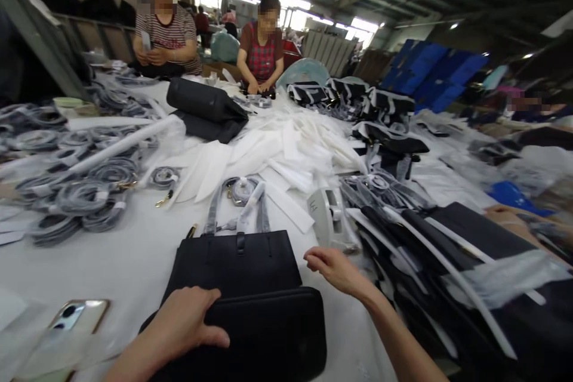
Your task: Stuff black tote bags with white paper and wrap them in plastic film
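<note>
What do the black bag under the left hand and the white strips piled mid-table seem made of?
The black bag looks like leather or imitation leather: matte, smooth panels with a faint sheen. The white strips look like thin foam or paper: matte, softly curling; which one is unclear.

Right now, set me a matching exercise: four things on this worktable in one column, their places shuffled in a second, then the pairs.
Things
1. black leather handbag with grey handles
2. phone in a gold case
3. pile of coiled grey straps
4. heap of white foam sheets

Places
A. middle of the white table, beyond the handbag
B. under the left hand
C. far left side of the table
D. near left edge, camera side up

Pairs: 1-B, 2-D, 3-C, 4-A
</note>
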A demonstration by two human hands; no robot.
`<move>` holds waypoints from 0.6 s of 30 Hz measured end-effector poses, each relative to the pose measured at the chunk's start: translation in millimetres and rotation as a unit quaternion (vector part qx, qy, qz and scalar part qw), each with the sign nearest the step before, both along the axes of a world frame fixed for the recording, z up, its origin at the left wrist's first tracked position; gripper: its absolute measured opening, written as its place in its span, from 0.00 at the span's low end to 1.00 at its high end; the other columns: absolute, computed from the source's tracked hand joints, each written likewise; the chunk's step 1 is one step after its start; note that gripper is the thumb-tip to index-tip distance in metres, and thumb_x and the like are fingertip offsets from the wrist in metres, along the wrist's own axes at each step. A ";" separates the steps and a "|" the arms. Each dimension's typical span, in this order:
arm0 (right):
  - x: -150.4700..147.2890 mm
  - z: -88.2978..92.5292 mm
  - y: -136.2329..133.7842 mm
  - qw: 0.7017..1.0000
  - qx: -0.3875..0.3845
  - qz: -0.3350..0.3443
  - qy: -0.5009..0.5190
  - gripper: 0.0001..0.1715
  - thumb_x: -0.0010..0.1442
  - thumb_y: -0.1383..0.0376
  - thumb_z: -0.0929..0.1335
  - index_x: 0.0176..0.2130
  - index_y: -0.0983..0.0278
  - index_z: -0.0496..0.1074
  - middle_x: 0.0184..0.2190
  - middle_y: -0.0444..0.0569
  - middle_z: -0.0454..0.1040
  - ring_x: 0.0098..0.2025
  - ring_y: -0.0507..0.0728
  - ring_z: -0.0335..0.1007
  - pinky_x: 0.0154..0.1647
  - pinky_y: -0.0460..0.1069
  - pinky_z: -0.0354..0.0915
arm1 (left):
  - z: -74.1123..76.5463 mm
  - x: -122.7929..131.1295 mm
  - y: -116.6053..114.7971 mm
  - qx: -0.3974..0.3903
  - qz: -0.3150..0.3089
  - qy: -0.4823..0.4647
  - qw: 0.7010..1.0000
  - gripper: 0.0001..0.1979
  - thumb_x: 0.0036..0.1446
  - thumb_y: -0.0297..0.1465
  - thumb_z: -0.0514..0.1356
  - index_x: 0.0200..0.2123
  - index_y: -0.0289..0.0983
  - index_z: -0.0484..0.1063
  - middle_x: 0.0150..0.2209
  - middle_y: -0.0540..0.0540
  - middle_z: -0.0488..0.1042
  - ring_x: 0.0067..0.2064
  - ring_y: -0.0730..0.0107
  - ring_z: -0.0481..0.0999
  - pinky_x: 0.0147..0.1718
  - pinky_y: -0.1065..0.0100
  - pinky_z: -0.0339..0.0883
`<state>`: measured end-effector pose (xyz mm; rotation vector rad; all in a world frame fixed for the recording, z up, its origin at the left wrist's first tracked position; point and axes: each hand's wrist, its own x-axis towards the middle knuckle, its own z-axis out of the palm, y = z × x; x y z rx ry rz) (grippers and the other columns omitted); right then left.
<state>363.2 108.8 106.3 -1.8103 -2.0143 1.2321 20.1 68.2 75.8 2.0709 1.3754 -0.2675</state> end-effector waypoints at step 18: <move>27.2 -20.2 -37.7 0.992 0.001 0.125 -0.017 0.19 0.54 0.70 0.62 0.43 0.61 0.76 0.33 0.46 0.78 0.35 0.56 0.72 0.38 0.47 0.64 | 2.4 4.4 3.5 -0.017 0.000 0.007 1.000 0.31 0.41 0.60 0.62 0.37 0.41 0.76 0.34 0.44 0.80 0.39 0.47 0.78 0.32 0.64 0.63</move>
